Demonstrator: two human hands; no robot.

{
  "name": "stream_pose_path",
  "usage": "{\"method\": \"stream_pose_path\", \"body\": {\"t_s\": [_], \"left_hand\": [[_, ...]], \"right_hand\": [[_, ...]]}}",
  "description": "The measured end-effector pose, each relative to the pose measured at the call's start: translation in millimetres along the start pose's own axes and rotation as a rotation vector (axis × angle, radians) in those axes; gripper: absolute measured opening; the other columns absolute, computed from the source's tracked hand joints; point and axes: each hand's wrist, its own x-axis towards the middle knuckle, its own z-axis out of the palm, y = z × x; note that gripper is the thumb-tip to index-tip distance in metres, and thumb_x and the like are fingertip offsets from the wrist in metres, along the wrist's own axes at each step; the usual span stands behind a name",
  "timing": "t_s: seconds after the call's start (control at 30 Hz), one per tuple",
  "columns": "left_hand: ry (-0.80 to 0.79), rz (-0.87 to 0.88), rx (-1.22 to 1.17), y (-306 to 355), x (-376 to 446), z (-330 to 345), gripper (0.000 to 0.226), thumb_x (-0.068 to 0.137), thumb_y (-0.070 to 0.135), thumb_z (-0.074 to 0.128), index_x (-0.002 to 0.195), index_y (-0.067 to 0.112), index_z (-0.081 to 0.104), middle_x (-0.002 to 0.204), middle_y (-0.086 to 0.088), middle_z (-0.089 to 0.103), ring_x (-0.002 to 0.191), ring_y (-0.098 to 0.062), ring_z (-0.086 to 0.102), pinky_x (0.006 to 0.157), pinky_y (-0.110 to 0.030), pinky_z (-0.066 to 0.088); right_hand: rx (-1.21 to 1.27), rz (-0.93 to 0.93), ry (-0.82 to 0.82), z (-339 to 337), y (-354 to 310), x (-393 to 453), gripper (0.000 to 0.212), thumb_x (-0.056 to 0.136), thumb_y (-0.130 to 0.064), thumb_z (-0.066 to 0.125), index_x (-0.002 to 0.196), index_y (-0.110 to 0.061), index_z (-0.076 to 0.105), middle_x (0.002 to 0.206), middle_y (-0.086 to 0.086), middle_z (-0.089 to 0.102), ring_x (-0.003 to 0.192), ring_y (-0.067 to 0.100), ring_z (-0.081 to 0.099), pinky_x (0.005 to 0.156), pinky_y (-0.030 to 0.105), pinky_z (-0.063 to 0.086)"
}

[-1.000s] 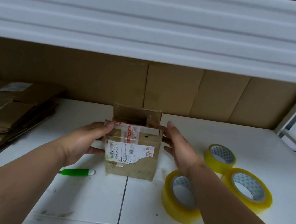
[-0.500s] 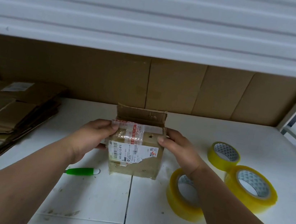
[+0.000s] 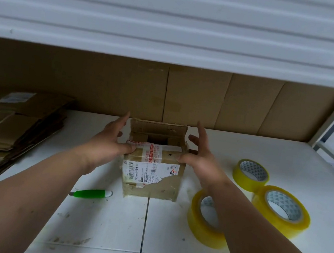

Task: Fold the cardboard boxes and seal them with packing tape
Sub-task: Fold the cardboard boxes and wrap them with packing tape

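Note:
A small brown cardboard box [image 3: 151,184] with a torn white shipping label stands upright on the white shelf [image 3: 106,224]. Its far flap stands up and the top shows a dark gap. My left hand [image 3: 110,142] is at the box's left side, thumb pressing the near flap, fingers straight and pointing away. My right hand [image 3: 200,158] mirrors it on the right side, thumb on the near flap, fingers extended. Three yellow tape rolls lie to the right: one on edge [image 3: 200,222] partly behind my right forearm, one far [image 3: 250,175], one near [image 3: 281,211].
A green-handled cutter [image 3: 91,193] lies left of the box near my left forearm. A stack of flattened cardboard boxes [image 3: 11,125] fills the shelf's left end. A cardboard sheet [image 3: 229,100] lines the back wall. A white shelf overhangs [image 3: 175,21] above.
Both hands have opened out: fingers that curled over the box's top edge now extend straight alongside it, with only the thumbs on the near flap. The view has shifted slightly.

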Motion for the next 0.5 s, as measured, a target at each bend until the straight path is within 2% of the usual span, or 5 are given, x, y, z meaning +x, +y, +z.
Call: {"method": "stream_pose_path", "body": {"t_s": [0.1, 0.17, 0.23, 0.37, 0.5], "left_hand": [[-0.038, 0.018, 0.024, 2, 0, -1, 0.089, 0.090, 0.020, 0.071, 0.149, 0.055, 0.015, 0.154, 0.017, 0.031, 0.138, -0.015, 0.038, 0.106, -0.033, 0.037], [-0.010, 0.065, 0.021, -1, -1, -1, 0.064, 0.090, 0.019, 0.070, 0.137, 0.050, 0.039, 0.133, 0.024, 0.049, 0.126, -0.014, 0.050, 0.093, -0.025, 0.042], [0.039, 0.103, 0.035, -5, -3, 0, 0.034, 0.092, 0.020, 0.068, 0.116, 0.041, 0.056, 0.115, 0.025, 0.058, 0.111, -0.010, 0.059, 0.078, -0.018, 0.044], [0.077, 0.134, 0.049, -10, -7, 4, 0.018, 0.094, 0.028, 0.065, 0.112, 0.033, 0.063, 0.118, 0.019, 0.057, 0.099, 0.000, 0.059, 0.073, -0.014, 0.045], [0.061, 0.151, 0.112, -8, -9, 2, 0.020, 0.096, 0.030, 0.062, 0.116, 0.030, 0.059, 0.118, 0.010, 0.064, 0.103, -0.013, 0.064, 0.084, -0.029, 0.052]], "right_hand": [[-0.001, 0.023, -0.033, -1, 1, 5, 0.095, 0.063, -0.021, 0.071, 0.144, -0.051, 0.032, 0.134, -0.010, 0.053, 0.110, 0.013, 0.060, 0.089, 0.029, 0.054], [-0.025, 0.005, -0.023, -2, 3, 5, 0.074, 0.062, -0.024, 0.072, 0.128, -0.048, 0.050, 0.122, -0.009, 0.063, 0.107, 0.015, 0.065, 0.087, 0.030, 0.055], [-0.037, -0.016, -0.002, -2, 4, 3, 0.058, 0.057, -0.031, 0.073, 0.111, -0.046, 0.059, 0.114, -0.012, 0.067, 0.102, 0.014, 0.067, 0.083, 0.028, 0.055], [-0.061, -0.050, 0.014, -3, 7, -4, 0.044, 0.055, -0.046, 0.072, 0.096, -0.054, 0.058, 0.109, -0.016, 0.067, 0.096, 0.011, 0.070, 0.085, 0.030, 0.057], [-0.211, -0.087, -0.047, -3, 1, -5, 0.056, 0.072, -0.039, 0.064, 0.115, -0.070, 0.044, 0.123, -0.020, 0.054, 0.097, 0.001, 0.065, 0.069, 0.007, 0.050]]}}
